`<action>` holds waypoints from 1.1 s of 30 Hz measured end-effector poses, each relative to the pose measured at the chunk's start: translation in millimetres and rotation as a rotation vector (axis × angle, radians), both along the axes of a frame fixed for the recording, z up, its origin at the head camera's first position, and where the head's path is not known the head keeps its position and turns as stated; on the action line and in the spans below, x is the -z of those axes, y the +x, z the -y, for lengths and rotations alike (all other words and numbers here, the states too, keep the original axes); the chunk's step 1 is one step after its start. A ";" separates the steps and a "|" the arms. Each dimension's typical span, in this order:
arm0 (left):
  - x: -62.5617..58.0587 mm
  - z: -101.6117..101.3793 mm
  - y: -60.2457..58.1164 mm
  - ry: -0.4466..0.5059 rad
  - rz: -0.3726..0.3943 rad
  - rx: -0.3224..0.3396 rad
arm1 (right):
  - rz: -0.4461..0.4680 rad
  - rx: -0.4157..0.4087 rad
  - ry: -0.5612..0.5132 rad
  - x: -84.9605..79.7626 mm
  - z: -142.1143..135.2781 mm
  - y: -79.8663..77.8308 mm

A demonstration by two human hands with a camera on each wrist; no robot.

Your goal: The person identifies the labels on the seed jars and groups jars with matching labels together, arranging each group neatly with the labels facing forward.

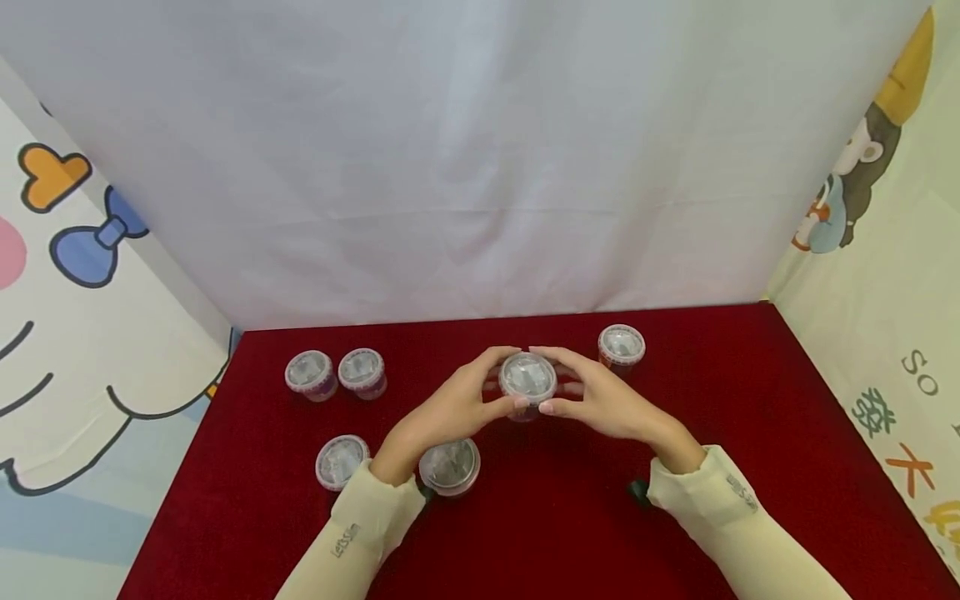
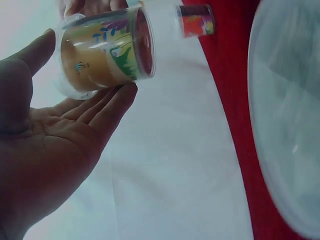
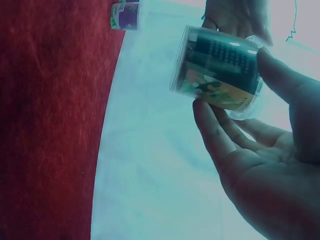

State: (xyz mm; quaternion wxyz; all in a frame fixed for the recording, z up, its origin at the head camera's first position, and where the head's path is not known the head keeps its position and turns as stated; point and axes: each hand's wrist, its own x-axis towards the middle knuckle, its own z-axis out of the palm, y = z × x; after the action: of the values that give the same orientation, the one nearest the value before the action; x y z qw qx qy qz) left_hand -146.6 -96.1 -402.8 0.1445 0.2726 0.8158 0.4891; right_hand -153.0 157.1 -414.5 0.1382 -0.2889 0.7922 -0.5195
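Between both hands is a small clear plastic tub (image 1: 528,377) with a see-through lid and a printed label, yellow and green in the wrist views. My left hand (image 1: 467,400) grips its left side, thumb near the front of the rim and fingers round the back. From the right, my right hand (image 1: 609,400) grips the same tub in a mirrored way. In the right wrist view the tub (image 3: 220,70) is held above the red cloth. Under my left forearm a lidded tub (image 1: 450,467) stands on the cloth, with another tub (image 1: 341,462) just left of it.
Two tubs with purplish labels, one (image 1: 309,373) beside the other (image 1: 363,372), stand at the back left. A tub with a reddish label (image 1: 621,347) stands behind my right hand. White cloth (image 1: 480,167) hangs behind the red tabletop (image 1: 555,533), and printed panels flank it.
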 end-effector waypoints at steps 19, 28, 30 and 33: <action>11.0 -11.1 39.0 0.177 0.046 -0.265 | 0.109 0.045 -0.165 10.6 6.9 29.2; 17.4 -20.6 45.9 0.206 0.054 -0.393 | 0.095 0.109 -0.174 16.6 17.0 37.2; 17.8 -21.7 46.8 0.212 0.062 -0.404 | 0.092 0.110 -0.180 17.2 17.7 37.7; 18.1 -21.9 47.4 0.212 0.062 -0.390 | 0.089 0.098 -0.185 17.7 16.6 37.9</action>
State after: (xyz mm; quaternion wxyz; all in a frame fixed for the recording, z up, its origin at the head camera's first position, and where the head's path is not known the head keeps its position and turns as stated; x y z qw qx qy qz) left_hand -99.2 -74.3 -420.9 0.0424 0.1082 0.7923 0.5990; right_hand -115.2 140.5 -432.2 0.1206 -0.2380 0.7471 -0.6088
